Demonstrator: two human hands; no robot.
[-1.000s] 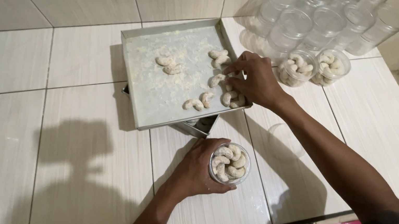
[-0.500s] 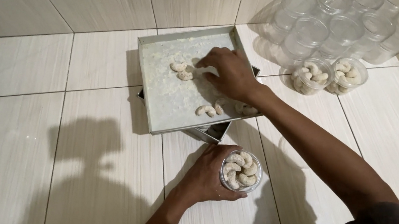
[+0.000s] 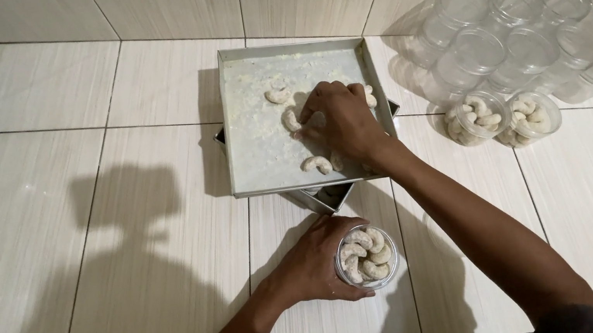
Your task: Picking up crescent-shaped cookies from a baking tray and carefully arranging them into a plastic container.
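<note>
The left hand is gripping a clear round plastic jar of crescent cookies at six o'clock. The right hand is pinching a sugar-dusted crescent in the square metal tray; bare tiles are lying open at nine o'clock.

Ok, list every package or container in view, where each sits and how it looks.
Held jar: round clear plastic, in left hand, holding pale crescent cookies.
Two filled jars: right of the tray, same kind.
Empty jars: clear, clustered at the back right.
No labels, signs or screens.
</note>
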